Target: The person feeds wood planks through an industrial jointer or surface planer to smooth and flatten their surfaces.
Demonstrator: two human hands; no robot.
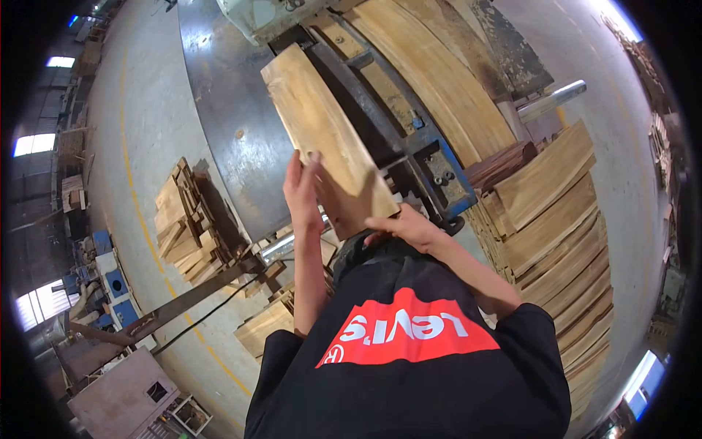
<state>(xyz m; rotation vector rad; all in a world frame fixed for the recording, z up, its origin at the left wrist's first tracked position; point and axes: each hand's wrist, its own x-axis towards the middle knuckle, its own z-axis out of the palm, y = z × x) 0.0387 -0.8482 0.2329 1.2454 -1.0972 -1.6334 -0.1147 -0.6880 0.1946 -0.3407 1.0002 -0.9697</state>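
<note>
A long pale wooden board slants away from my body over the steel machine table. My left hand grips its left edge, thumb on the upper face and fingers along the side. At the board's near right corner, my right hand is closed round the end, with the thumb on top and the other fingers partly hidden beneath. The board's far end lies close to the machine's grey-green housing. Just right of the board runs a dark metal guide rail.
Wider planks lie on the machine's right side, beside a blue metal frame. Stacked boards stand at the right, and a pile of shorter pieces is at the left. A metal beam crosses the left floor.
</note>
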